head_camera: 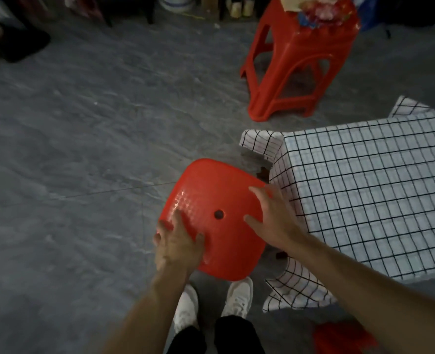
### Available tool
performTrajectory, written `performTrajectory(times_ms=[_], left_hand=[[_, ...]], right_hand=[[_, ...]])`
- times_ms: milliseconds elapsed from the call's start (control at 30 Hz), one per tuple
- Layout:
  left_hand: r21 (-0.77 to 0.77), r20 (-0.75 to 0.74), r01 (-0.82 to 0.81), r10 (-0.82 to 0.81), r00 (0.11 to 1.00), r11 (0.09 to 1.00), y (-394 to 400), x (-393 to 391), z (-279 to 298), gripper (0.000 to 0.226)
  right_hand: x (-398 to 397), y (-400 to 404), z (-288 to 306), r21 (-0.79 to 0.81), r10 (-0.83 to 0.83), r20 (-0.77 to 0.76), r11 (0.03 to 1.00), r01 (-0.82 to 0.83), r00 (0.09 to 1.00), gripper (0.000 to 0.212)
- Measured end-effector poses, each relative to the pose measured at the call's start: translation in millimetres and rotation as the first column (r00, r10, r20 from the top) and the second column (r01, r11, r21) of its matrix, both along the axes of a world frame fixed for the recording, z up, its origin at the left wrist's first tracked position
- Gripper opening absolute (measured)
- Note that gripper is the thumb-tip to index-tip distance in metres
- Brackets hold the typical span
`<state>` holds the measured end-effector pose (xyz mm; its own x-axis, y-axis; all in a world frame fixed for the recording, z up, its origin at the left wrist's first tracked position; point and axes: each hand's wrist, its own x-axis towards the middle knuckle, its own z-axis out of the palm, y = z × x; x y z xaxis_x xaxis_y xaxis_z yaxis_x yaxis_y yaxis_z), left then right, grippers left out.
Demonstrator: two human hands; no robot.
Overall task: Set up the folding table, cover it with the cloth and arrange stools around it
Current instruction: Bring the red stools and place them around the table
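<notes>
The red plastic stool (pixel 216 215) stands on the grey floor (pixel 83 149) just beside the near left corner of the covered table, directly ahead of the person's white shoes (pixel 238 296). Its seat is a rounded square with a fine glossy dimpled texture and a small dark hole at the centre; no brand, label or writing can be read on it. The left hand (pixel 178 244) grips the seat's near left edge, its thumb lying on top and its fingers curling over the rim. The right hand (pixel 272 218) lies on the right side of the seat with fingers spread and nearly straight, its thumb pointing towards the hole; whether any finger hooks the far rim cannot be told. The checked cloth (pixel 364 185), white with thin black grid lines, covers the table and hangs in folds at the corners, touching or almost touching the seat's right edge. A second red stool (pixel 295 65) stands farther off on the floor beyond the table, with a colourful bundle (pixel 321 14) on its seat.
</notes>
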<state>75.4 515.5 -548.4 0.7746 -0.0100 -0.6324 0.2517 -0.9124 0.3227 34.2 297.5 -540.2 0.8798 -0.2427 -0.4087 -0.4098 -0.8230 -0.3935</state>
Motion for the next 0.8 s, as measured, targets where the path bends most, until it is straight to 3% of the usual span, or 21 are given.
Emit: performTrajectory(times_ms=[200, 333, 633, 800], left_hand=[[0.050, -0.076, -0.146, 0.149, 0.986, 0.988, 2, -18, -41, 0.105], [-0.043, -0.063, -0.234, 0.231, 0.971, 0.971, 3, -31, -49, 0.108], [-0.186, -0.110, -0.511, 0.499, 0.860, 0.839, 1, -34, -52, 0.103], [-0.262, -0.033, -0.462, 0.470, 0.882, 0.847, 10, -23, -48, 0.089]], right_hand=[[14, -1, -40, -0.037, -0.028, -0.156, 0.999, 0.023, 0.987, 0.109], [19, -9, -58, -0.086, 0.025, -0.246, 0.995, -0.047, 0.969, 0.125], [34, -18, -71, -0.034, 0.056, -0.189, 0.997, -0.064, 0.980, 0.139], [33, -21, -71, -0.061, 0.006, -0.185, 0.998, -0.018, 0.983, 0.143]])
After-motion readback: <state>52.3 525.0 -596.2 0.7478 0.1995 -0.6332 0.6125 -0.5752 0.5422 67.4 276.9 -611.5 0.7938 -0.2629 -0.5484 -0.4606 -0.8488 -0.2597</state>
